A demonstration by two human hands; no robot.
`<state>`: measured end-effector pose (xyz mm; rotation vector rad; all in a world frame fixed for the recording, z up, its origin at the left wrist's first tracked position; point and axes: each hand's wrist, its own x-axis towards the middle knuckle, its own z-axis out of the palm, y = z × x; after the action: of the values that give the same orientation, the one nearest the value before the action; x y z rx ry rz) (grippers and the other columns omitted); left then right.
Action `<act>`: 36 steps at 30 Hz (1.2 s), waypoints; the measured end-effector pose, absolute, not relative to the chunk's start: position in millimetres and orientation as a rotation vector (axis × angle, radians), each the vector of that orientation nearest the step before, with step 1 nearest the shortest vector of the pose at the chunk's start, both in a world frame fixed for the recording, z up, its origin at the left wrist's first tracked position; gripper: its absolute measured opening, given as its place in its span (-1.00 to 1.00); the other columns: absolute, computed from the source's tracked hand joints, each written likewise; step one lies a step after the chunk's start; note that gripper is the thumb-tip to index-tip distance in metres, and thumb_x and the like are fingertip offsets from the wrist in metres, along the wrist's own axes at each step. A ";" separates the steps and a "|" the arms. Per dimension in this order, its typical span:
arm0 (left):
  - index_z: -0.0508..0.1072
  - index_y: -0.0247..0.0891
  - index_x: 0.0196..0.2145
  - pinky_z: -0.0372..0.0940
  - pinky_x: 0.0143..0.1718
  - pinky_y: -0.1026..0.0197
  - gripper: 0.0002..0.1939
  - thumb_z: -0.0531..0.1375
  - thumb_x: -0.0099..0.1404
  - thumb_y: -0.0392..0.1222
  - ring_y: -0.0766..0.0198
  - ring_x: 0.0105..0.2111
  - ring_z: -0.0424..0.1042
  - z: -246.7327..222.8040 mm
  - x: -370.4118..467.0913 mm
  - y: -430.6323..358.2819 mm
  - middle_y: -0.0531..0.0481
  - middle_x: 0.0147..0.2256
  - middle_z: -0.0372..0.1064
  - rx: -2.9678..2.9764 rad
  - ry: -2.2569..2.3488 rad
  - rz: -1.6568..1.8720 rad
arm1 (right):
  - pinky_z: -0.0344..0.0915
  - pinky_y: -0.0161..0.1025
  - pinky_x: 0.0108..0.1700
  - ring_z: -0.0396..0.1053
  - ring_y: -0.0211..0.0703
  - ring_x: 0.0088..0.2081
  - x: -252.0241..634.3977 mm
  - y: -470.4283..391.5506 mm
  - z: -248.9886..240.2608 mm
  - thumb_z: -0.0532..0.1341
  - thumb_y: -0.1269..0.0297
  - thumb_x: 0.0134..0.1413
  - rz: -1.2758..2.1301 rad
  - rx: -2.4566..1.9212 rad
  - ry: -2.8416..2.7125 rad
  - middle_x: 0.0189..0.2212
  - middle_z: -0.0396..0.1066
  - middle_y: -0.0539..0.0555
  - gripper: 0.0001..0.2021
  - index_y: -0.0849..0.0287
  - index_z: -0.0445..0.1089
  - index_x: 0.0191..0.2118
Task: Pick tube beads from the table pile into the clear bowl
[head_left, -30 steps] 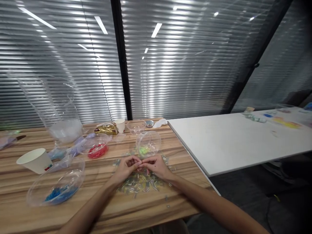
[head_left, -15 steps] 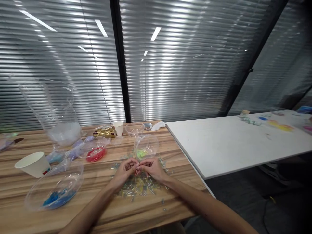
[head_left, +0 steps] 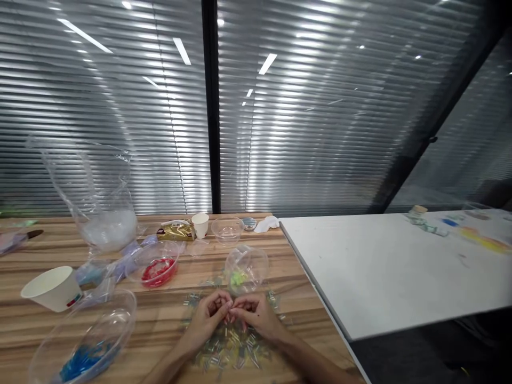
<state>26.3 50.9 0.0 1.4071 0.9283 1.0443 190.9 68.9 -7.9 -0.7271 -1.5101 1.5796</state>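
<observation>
My left hand (head_left: pixel 213 314) and my right hand (head_left: pixel 256 316) meet fingertip to fingertip over a scatter of small clear tube-like pieces (head_left: pixel 232 349). Both are closed in a pinch. Whatever lies between the fingertips is too small to make out. Just beyond them stands a clear plastic bowl (head_left: pixel 258 261) with yellow-green bits (head_left: pixel 239 277) in it. The loose pieces, some clear and some yellowish, spread on the wooden table around and below both hands.
Left of my hands are a bowl of red pieces (head_left: pixel 159 272), a bowl of blue pieces (head_left: pixel 86 358) and a paper cup (head_left: pixel 54 288). Farther back stand a large clear bag (head_left: pixel 108 229), a gold packet (head_left: pixel 176 231) and another paper cup (head_left: pixel 200 225). A white table (head_left: pixel 360 266) adjoins on the right.
The whole view has shifted, so the table and hands sit lower in the picture. My hands keep the same pinch, fingertips together.
</observation>
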 end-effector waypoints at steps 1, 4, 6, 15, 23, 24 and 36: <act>0.35 -0.33 -0.39 0.17 -0.48 0.34 -0.61 0.21 0.22 0.12 0.35 -0.53 0.26 -0.1 26.1 50.7 0.05 -0.56 0.30 1.400 0.925 1.049 | 0.18 -0.44 -0.63 0.23 -0.39 -0.65 191.0 68.8 -7.5 0.32 0.01 -0.09 1.584 -0.719 -1.504 -0.56 0.45 0.02 -0.67 0.23 0.51 -0.41; 0.32 -0.31 -0.38 0.19 -0.46 0.34 -0.59 0.19 0.22 0.15 0.35 -0.52 0.28 2.0 25.1 51.0 0.06 -0.54 0.29 1.368 0.923 1.075 | 0.18 -0.45 -0.63 0.22 -0.41 -0.66 191.8 68.3 -5.3 0.30 0.03 -0.06 1.594 -0.712 -1.507 -0.56 0.45 0.02 -0.68 0.24 0.50 -0.40; 0.31 -0.31 -0.39 0.21 -0.44 0.34 -0.58 0.20 0.21 0.16 0.34 -0.50 0.30 3.9 24.5 51.2 0.06 -0.53 0.29 1.346 0.931 1.094 | 0.17 -0.46 -0.63 0.20 -0.43 -0.68 192.4 68.2 -3.8 0.30 0.04 -0.05 1.603 -0.708 -1.508 -0.56 0.44 0.01 -0.69 0.24 0.50 -0.40; 0.36 -0.34 -0.39 0.28 -0.42 0.29 -0.59 0.28 0.13 0.11 0.28 -0.48 0.38 9.3 23.5 48.0 -0.02 -0.50 0.38 1.315 0.963 1.054 | 0.22 -0.42 -0.56 0.27 -0.40 -0.64 192.1 66.0 -2.8 0.34 0.07 -0.10 1.711 -0.660 -1.402 -0.60 0.39 -0.04 -0.70 0.26 0.44 -0.42; 0.40 -0.35 -0.38 0.30 -0.37 0.26 -0.61 0.31 0.11 0.07 0.24 -0.45 0.42 12.5 18.7 51.5 -0.05 -0.49 0.42 1.275 1.040 1.060 | 0.31 -0.32 -0.41 0.40 -0.28 -0.51 197.4 64.9 4.3 0.27 0.07 0.01 1.772 -0.644 -1.425 -0.52 0.44 0.01 -0.71 0.24 0.36 -0.35; 0.41 -0.36 -0.39 0.30 -0.37 0.26 -0.62 0.31 0.11 0.07 0.24 -0.45 0.42 12.9 17.9 52.0 -0.05 -0.50 0.42 1.271 1.050 1.061 | 0.31 -0.32 -0.40 0.41 -0.28 -0.50 198.9 66.1 5.3 0.27 0.07 0.03 1.771 -0.648 -1.430 -0.51 0.44 0.01 -0.71 0.24 0.35 -0.34; 0.39 -0.35 -0.46 0.27 -0.40 0.32 -0.66 0.32 0.12 0.01 0.31 -0.47 0.39 6.3 11.9 55.2 -0.03 -0.50 0.41 1.267 0.998 1.058 | 0.30 -0.37 -0.54 0.36 -0.32 -0.62 189.9 53.7 2.6 0.31 0.01 -0.09 1.910 -0.553 -1.358 -0.60 0.40 -0.02 -0.62 0.22 0.24 -0.41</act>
<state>11.9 55.2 6.3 1.2665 0.9981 1.0584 189.9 53.7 2.6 -0.5529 -1.3585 1.9104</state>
